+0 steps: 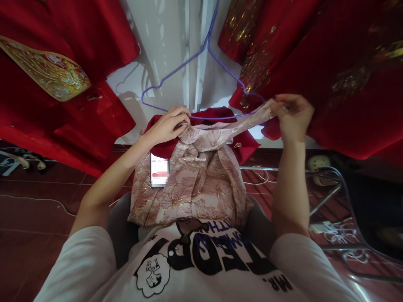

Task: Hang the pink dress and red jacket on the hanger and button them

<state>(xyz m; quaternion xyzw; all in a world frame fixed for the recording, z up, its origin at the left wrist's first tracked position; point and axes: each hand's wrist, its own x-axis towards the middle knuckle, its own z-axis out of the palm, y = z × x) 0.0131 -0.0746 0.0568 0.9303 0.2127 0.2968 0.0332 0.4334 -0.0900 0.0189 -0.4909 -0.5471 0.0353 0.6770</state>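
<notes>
A pink brocade garment with gold-edged flower patterns lies across my lap. My left hand is closed on the near top edge of this garment, close to the lower bar of a purple hanger. Out to the right, my right hand pinches the end of a pink fabric band and holds it stretched away from the garment. The hanger's lower bar passes behind or along the band; exactly how they meet is hard to tell. Beneath lies a dark red cloth. A lit phone rests on the brocade.
Red garments with gold embroidery hang at the left and at the right. A black chair with a metal frame stands at the right. White cables and shoes are on the red tiled floor.
</notes>
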